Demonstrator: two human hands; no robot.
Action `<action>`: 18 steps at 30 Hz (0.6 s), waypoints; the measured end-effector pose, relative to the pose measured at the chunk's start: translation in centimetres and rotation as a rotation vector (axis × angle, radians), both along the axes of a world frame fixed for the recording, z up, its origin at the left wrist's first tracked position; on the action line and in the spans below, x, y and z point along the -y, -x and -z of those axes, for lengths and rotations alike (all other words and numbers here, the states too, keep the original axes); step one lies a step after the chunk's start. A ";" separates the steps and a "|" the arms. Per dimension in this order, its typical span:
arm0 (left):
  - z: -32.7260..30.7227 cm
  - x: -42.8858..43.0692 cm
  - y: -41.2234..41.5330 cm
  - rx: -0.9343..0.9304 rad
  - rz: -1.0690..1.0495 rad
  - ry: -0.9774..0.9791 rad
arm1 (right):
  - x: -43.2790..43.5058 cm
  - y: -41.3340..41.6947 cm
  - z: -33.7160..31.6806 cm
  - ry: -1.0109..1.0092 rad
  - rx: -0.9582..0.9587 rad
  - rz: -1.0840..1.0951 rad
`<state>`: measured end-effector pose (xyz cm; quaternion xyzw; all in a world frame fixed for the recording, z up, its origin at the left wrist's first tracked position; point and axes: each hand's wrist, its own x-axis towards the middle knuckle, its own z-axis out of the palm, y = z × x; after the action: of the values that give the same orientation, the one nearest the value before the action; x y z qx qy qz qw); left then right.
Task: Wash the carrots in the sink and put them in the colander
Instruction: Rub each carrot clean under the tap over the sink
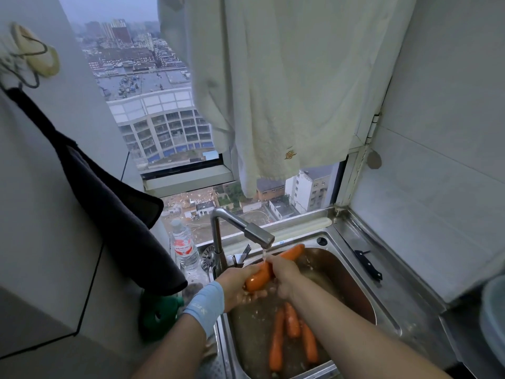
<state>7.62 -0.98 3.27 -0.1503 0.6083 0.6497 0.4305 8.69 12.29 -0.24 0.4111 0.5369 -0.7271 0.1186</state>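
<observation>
Under the running tap (261, 237) I hold one carrot (258, 279) slantwise across the stream. My left hand (235, 285) curls round its thick end from below, and my right hand (284, 272) is wrapped round its middle. I judge the washing to be at an early stage: three more carrots (291, 321) lie side by side in the bottom of the sink (352, 283), and none has been set aside. The pale round vessel (494, 318) cut off at the right edge may be the colander, though too little of it shows to say. The carrots are long, tapered and blunt-ended, their orange skin glossy with water. The sink is brushed steel with rounded corners, its basin stained brown and beaded with drops. The tap is matt metal with a squared spout.
</observation>
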 end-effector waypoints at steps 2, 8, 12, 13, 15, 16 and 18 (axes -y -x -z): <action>-0.4 0.0 -0.2 -0.002 0.103 0.032 | 0.2 0.0 -0.4 -0.005 -0.031 -0.053; 0.5 -2.0 -0.6 -0.037 0.028 0.187 | 1.3 -0.1 -0.5 -0.040 -0.004 -0.044; 0.7 -1.8 -0.6 -0.153 0.203 0.395 | 1.0 0.5 -1.1 -0.094 0.109 0.018; 0.6 -1.8 -0.6 -0.206 0.242 0.423 | 1.0 0.7 -1.4 -0.077 0.127 0.047; 0.5 -1.5 -0.5 -0.297 0.283 0.449 | 1.0 0.9 -1.5 -0.058 0.121 0.102; 0.3 -1.3 -0.4 -0.281 0.282 0.460 | 1.2 0.7 -1.6 -0.023 0.085 0.130; 0.0 -0.8 -0.4 -0.162 0.222 0.430 | 1.8 -0.3 -2.1 0.080 0.004 0.122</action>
<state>8.02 -0.22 3.26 -0.1181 0.7778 0.4638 0.4073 9.04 10.46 1.81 0.4393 0.4813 -0.7530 0.0914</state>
